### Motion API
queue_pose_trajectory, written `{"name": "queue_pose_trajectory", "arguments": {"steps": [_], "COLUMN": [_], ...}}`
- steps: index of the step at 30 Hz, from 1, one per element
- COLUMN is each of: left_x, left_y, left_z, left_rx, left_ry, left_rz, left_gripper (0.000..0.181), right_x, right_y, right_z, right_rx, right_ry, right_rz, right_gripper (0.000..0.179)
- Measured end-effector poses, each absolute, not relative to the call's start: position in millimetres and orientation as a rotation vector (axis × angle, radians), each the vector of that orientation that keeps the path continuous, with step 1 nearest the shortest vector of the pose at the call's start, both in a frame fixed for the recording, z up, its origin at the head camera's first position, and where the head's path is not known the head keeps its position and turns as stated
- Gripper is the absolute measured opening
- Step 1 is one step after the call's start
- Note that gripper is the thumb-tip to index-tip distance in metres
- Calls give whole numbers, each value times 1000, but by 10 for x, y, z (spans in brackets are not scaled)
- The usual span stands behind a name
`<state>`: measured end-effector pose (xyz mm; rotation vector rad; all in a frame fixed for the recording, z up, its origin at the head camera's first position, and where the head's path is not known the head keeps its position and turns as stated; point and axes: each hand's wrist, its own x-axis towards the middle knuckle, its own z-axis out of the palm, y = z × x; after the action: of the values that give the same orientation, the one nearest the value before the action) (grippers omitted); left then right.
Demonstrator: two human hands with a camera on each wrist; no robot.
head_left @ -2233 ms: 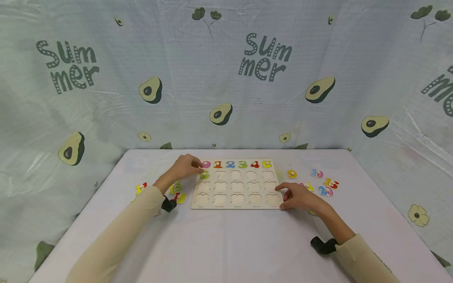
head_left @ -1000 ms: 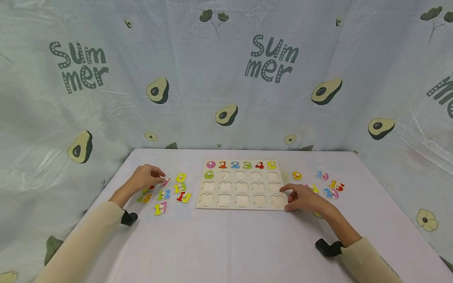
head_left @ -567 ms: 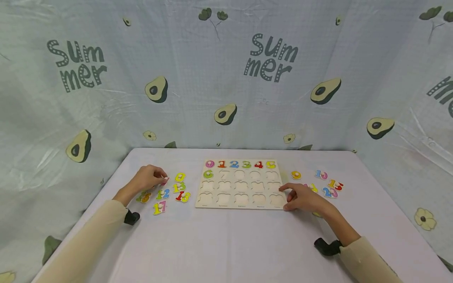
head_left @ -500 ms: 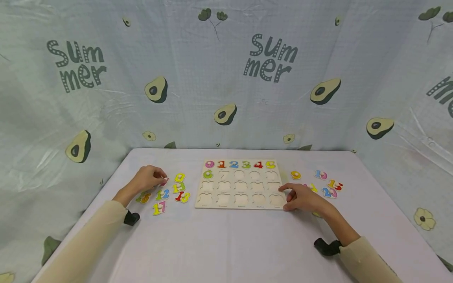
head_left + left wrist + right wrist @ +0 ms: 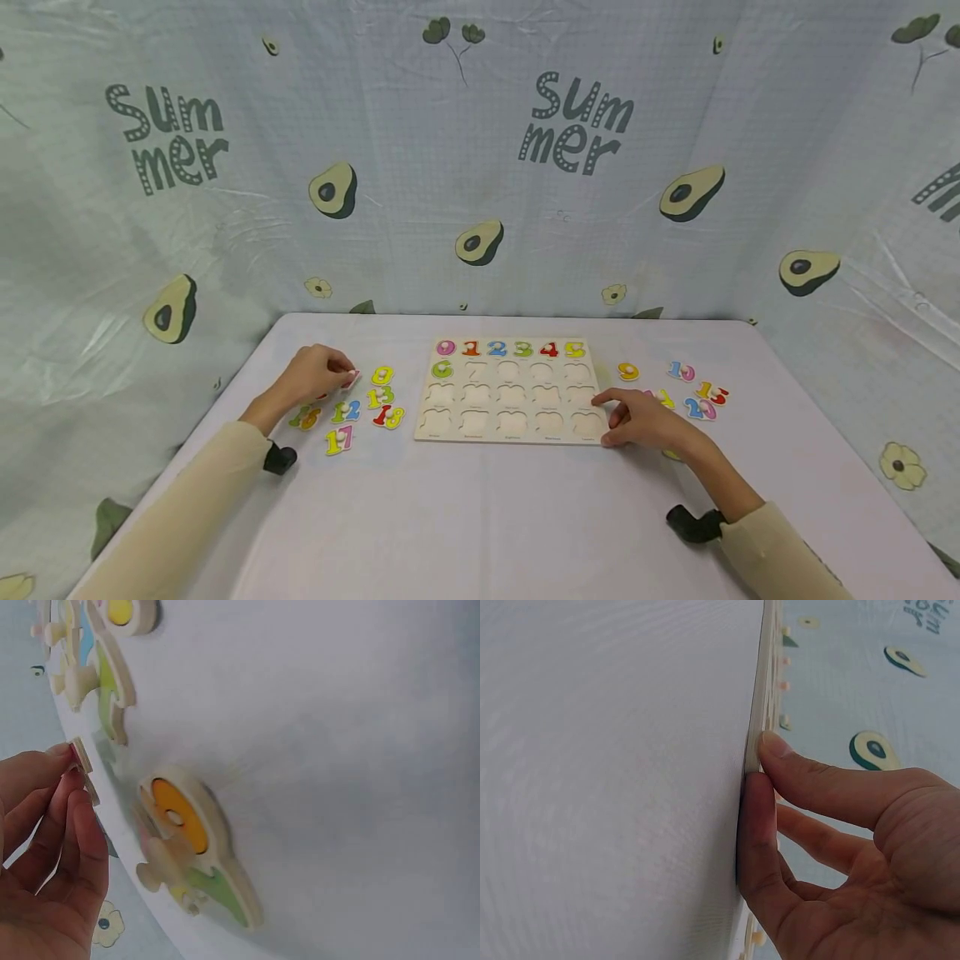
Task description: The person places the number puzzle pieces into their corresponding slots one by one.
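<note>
In the head view my left hand (image 5: pixel 311 375) is over the loose pieces on the left, pinching a pink number puzzle piece (image 5: pixel 350 380) between thumb and fingertips. The left wrist view shows that piece (image 5: pixel 81 756) edge-on and lifted off the cloth, mostly covered by the fingers. A wooden number puzzle board (image 5: pixel 491 432) lies flat in the middle, with 0 to 5 filling its top row and a green 6 (image 5: pixel 442 368) below the 0. My right hand (image 5: pixel 637 417) holds the board's near right corner, thumb and finger against its edge (image 5: pixel 754 754).
Loose number pieces surround the left hand, among them a yellow 0 (image 5: pixel 382 376), a 12 (image 5: pixel 346 411) and a 17 (image 5: pixel 339 439). To the board's right lie an orange 9 (image 5: pixel 627 372), a 15 (image 5: pixel 712 392) and several others, some partly under the right hand.
My left hand has let go of the green 6 on the board, moved left to the loose pieces and pinched the pink one. The right hand keeps its place on the board.
</note>
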<state>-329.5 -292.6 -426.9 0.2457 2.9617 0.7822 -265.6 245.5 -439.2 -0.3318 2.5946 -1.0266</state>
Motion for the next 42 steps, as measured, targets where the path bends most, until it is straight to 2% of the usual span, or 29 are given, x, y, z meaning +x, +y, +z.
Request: {"name": "queue_pose_trajectory", "arguments": {"steps": [10, 24, 42], "left_x": [-3362, -3660, -3825], "left_y": [-2765, -2048, -1156], "left_z": [-4113, -3981, -4190], "left_rx": [379, 532, 652], "left_ry": [3062, 3054, 2975], "left_rz": [768, 803, 771], "left_gripper": [23, 19, 16], "right_x": [-2657, -2655, -2692], "right_y": [2474, 2465, 2484], "right_z": [-4408, -4404, -4428], "right_rx": [-318, -332, -318], "right_ry": [2603, 2597, 2589], "right_rz": [-1026, -1033, -1043], "right_gripper": [58, 58, 58]}}
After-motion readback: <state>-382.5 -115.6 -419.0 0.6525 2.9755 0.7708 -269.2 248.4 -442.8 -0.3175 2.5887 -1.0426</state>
